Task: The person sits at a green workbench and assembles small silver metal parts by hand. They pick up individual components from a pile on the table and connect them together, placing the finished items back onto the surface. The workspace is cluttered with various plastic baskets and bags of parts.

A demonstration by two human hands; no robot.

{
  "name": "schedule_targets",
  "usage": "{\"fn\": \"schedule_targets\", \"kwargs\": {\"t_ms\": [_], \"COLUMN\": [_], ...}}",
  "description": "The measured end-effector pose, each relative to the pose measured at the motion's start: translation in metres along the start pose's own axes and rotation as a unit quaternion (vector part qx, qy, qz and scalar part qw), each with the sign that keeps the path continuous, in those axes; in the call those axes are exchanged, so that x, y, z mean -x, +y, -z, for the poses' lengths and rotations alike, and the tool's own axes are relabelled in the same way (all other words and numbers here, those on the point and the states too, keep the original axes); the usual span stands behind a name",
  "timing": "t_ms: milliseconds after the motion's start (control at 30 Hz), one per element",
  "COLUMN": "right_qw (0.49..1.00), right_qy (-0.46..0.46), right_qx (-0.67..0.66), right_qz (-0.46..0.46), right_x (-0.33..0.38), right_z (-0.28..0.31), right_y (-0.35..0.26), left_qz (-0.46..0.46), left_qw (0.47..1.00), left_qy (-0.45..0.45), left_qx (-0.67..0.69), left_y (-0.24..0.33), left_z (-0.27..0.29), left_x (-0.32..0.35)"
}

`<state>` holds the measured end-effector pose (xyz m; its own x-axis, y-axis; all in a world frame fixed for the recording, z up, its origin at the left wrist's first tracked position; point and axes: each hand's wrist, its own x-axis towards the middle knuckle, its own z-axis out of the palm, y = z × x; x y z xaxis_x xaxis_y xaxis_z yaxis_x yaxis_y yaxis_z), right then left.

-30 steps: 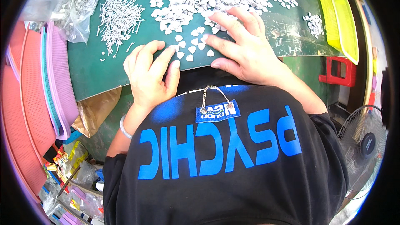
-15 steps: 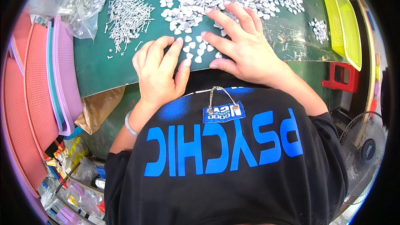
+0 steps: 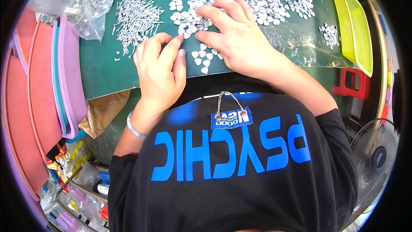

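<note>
A large heap of small silvery heart-shaped pieces (image 3: 270, 0) covers the far middle of the green tabletop. My right hand (image 3: 240, 38) reaches over its near edge, fingers apart and bent, fingertips among the hearts and touching them. To its left, my left hand (image 3: 159, 71) rests at the table's near side, index finger and thumb apart, the index tip beside the heap's edge. No piece shows between its fingers. Between the hands, several loose hearts (image 3: 206, 63) lie on the table, some partly hidden under my right hand.
A pile of thin silvery pins (image 3: 135, 21) lies left of the hearts, with a clear plastic bag (image 3: 92, 6) of hearts beyond. Stacked coloured baskets (image 3: 71, 77) stand at left. At right are a small heart pile (image 3: 329, 35), a yellow-green basket (image 3: 354, 30), a red stool (image 3: 352, 83) and a fan (image 3: 377, 154).
My right hand has moved left and farther over the heap, its fingers bending more. My left hand has shifted slightly left. The whole view has shifted a little.
</note>
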<state>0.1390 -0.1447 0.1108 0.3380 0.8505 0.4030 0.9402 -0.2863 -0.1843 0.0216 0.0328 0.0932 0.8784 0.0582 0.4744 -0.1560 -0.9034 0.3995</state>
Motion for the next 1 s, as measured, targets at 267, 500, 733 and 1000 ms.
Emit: {"fn": "schedule_targets", "kwargs": {"t_ms": [267, 500, 733, 1000], "right_qw": [0.999, 0.999, 1.000, 0.998], "right_qy": [0.014, -0.006, 0.006, -0.015], "right_qx": [-0.045, -0.036, -0.028, -0.066], "right_qz": [-0.012, 0.013, 0.001, 0.017], "right_x": [0.002, -0.002, -0.003, -0.003], "right_z": [0.003, 0.001, 0.001, 0.004], "right_y": [0.009, 0.012, 0.010, 0.013], "left_qz": [0.003, -0.003, -0.001, 0.013], "left_qw": [1.000, 1.000, 1.000, 1.000], "left_qy": [-0.016, -0.028, 0.006, -0.001], "left_qx": [-0.007, -0.004, 0.017, 0.023], "left_y": [-0.003, -0.004, -0.006, -0.002], "left_z": [0.001, 0.001, 0.000, -0.004], "left_x": [-0.003, -0.005, -0.004, -0.013]}}
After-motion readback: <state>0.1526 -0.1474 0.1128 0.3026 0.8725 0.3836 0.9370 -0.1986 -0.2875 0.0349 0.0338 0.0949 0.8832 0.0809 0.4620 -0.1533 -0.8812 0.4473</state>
